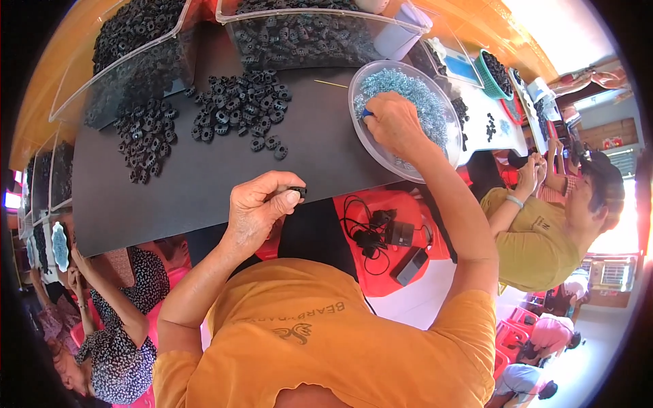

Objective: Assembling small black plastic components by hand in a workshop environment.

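My left hand [253, 207] is closed just off the front edge of the dark table [204, 180]. Between its thumb and forefinger it pinches a small black plastic part [301, 192]. My right hand [394, 126] reaches into a round clear bowl [359, 139] on the right, its fingertips down among many tiny bluish see-through pieces [435, 112]. The fingers are drawn together; what they hold, if anything, is hidden. A blue band [367, 113] shows at one finger. Two piles of similar black parts lie on the table, one in the middle [238, 109] and another farther left [144, 139].
Clear bins [299, 61] [122, 85] full of black parts stand at the back. A thin yellow stick [331, 83] lies near the bowl. Below the table, a red stool [381, 279] carries cables and black adapters. People sit working on the right [544, 231] and left [122, 353].
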Demonstrator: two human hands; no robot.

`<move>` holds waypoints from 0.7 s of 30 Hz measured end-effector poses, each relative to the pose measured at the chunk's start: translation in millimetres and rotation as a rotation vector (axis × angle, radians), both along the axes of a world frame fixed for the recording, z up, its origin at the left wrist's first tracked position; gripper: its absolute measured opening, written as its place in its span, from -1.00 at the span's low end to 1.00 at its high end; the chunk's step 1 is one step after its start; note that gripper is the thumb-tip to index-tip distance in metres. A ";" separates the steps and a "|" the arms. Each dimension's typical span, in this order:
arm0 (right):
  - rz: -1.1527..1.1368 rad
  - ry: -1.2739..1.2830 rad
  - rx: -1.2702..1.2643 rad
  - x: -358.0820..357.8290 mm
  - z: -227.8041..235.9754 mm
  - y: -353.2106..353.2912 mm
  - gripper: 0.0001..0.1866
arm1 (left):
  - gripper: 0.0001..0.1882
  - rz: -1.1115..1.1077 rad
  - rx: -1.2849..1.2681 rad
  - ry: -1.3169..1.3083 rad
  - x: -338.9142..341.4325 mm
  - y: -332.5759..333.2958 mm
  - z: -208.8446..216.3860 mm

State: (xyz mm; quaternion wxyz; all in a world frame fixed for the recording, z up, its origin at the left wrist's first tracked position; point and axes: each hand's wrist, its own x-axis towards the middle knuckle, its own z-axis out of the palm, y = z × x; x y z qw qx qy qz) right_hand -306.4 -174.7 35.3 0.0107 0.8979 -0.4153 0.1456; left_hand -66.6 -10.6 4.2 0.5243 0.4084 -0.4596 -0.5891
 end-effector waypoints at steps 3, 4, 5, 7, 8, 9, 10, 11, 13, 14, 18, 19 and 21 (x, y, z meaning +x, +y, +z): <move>-0.049 -0.025 0.043 4.7 4.4 5.9 -0.87 | -0.83 0.021 0.007 0.033 -0.4 -0.1 1.0; -0.047 -0.024 0.044 4.6 5.8 8.2 -0.87 | -0.82 0.038 0.024 0.065 -0.8 -0.4 3.0; -0.071 -0.074 0.041 2.8 7.2 10.5 -0.85 | -0.82 0.054 0.042 0.096 -1.1 -0.8 5.3; -0.136 -0.085 -0.007 0.2 10.1 11.6 -0.84 | -0.81 0.074 0.089 0.116 -0.5 -1.9 11.5; -0.131 -0.086 -0.002 0.2 13.6 15.2 -0.84 | -0.80 0.089 0.135 0.137 -0.4 -3.1 14.3; -0.165 -0.211 0.077 5.1 24.1 24.2 -0.85 | -0.80 0.102 0.143 0.135 0.7 -4.3 15.8; -0.203 -0.336 0.161 10.2 33.6 34.9 -0.85 | -0.80 0.105 0.165 0.149 2.1 -5.5 16.4; -0.228 -0.370 0.214 15.4 41.4 42.9 -0.86 | -0.79 0.110 0.188 0.162 3.6 -7.0 16.9; -0.155 -0.473 0.309 29.9 51.3 64.7 -0.86 | -0.78 0.108 0.195 0.239 6.0 -8.6 18.6; -0.092 -0.573 0.384 36.7 51.1 73.6 -0.86 | -0.77 0.102 0.195 0.275 6.5 -9.3 18.4; 0.104 -0.692 0.464 62.0 44.0 97.2 -0.86 | -0.83 0.116 0.195 0.295 5.5 -7.6 19.7; 0.111 -0.692 0.469 66.8 42.6 99.7 -0.86 | -0.83 0.125 0.196 0.294 5.6 -6.4 20.0; 0.158 -0.693 0.481 74.4 39.4 103.5 -0.87 | -0.83 0.140 0.195 0.310 5.8 -3.9 20.5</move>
